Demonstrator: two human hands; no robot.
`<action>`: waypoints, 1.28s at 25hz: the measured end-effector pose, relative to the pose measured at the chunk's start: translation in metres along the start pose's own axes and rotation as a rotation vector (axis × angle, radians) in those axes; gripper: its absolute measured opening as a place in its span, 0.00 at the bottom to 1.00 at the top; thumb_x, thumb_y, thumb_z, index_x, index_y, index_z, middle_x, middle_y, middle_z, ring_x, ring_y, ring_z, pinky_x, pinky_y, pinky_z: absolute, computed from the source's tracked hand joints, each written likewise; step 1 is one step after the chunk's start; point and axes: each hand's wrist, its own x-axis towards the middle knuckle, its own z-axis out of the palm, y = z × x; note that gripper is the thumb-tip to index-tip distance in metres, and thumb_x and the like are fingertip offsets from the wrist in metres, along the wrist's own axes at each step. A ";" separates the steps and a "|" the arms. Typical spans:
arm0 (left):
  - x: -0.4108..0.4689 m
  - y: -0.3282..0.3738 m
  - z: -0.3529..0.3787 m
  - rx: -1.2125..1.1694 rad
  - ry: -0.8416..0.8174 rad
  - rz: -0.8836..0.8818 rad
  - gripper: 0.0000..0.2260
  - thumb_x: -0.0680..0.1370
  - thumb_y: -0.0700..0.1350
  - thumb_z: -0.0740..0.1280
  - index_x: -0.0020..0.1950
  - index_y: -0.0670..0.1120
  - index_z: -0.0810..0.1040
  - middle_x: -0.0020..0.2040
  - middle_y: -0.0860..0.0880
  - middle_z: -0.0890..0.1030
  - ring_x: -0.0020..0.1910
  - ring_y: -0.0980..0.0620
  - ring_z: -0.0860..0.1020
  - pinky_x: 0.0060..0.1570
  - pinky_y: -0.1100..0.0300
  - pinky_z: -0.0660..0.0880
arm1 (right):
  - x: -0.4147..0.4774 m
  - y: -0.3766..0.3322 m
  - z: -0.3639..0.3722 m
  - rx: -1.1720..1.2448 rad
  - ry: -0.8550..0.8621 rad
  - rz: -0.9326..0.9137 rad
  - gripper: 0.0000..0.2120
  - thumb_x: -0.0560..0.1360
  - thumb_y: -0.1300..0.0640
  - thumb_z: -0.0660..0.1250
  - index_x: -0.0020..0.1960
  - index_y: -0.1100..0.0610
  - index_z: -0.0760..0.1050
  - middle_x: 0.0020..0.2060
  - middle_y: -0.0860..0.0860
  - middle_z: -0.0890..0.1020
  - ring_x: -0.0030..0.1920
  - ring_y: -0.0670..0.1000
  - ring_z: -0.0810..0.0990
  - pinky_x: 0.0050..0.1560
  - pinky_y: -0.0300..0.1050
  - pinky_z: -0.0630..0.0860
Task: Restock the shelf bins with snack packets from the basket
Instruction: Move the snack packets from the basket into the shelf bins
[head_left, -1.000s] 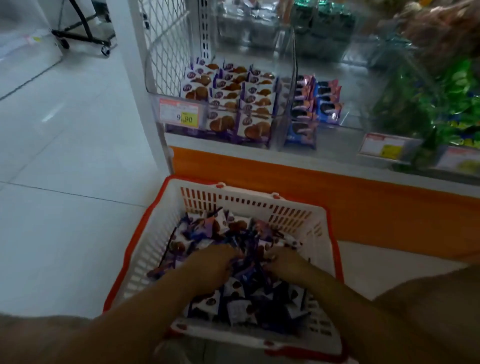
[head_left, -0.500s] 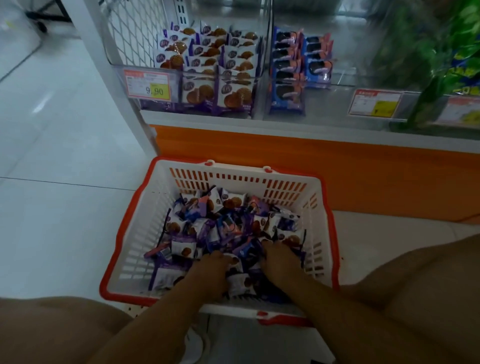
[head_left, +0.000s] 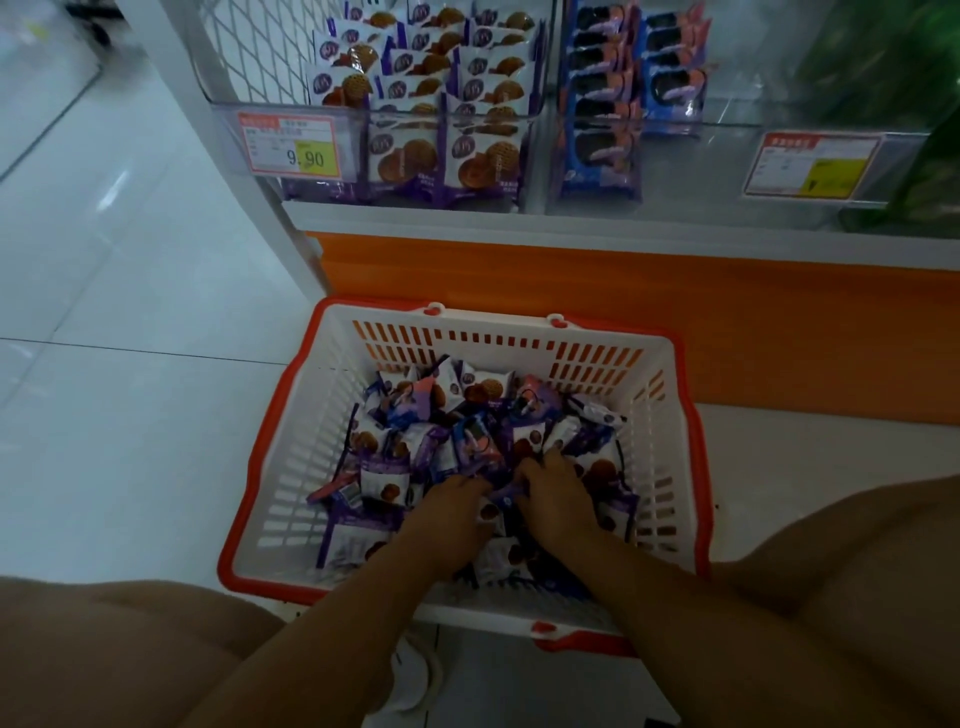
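Note:
A white basket with an orange rim (head_left: 322, 415) stands on the floor below the shelf and holds several purple-and-white snack packets (head_left: 483, 395). Both my hands are down in the pile. My left hand (head_left: 447, 514) has its fingers curled down into the packets near the middle. My right hand (head_left: 558, 501) lies beside it, fingers bent over packets, fingertips hidden among them. Above, a clear shelf bin (head_left: 535, 73) holds rows of matching cookie packets (head_left: 441, 98). The neighbouring bin holds blue packets (head_left: 602, 135).
An orange base panel (head_left: 675, 312) runs under the shelf, right behind the basket. Price tags (head_left: 293, 148) hang on the bin fronts. Green bags (head_left: 914, 104) fill the right of the shelf. A white mesh end panel (head_left: 244, 47) closes its left side. My knees flank the basket.
The view has tilted down and moved closer to the shelf. Both hands stayed in the basket, shifting among the packets toward its near middle.

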 end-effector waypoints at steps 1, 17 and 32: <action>-0.001 0.002 -0.002 -0.033 0.010 0.001 0.22 0.79 0.47 0.66 0.72 0.48 0.68 0.69 0.48 0.71 0.68 0.48 0.68 0.67 0.57 0.65 | 0.000 -0.001 -0.003 0.049 0.027 0.000 0.02 0.78 0.57 0.64 0.49 0.55 0.75 0.57 0.56 0.71 0.57 0.55 0.71 0.54 0.45 0.72; -0.015 -0.001 -0.007 -0.264 0.033 -0.071 0.26 0.76 0.49 0.70 0.73 0.50 0.67 0.67 0.51 0.71 0.65 0.51 0.72 0.66 0.55 0.71 | -0.005 0.000 -0.024 0.260 -0.114 0.061 0.08 0.78 0.57 0.65 0.48 0.60 0.81 0.46 0.55 0.79 0.44 0.50 0.77 0.48 0.44 0.74; -0.023 0.041 -0.067 -1.549 0.087 -0.237 0.07 0.80 0.41 0.66 0.56 0.41 0.80 0.47 0.41 0.84 0.48 0.45 0.84 0.43 0.54 0.80 | -0.018 -0.039 -0.111 1.041 -0.246 0.142 0.13 0.75 0.52 0.71 0.59 0.52 0.78 0.54 0.50 0.82 0.52 0.50 0.83 0.46 0.41 0.80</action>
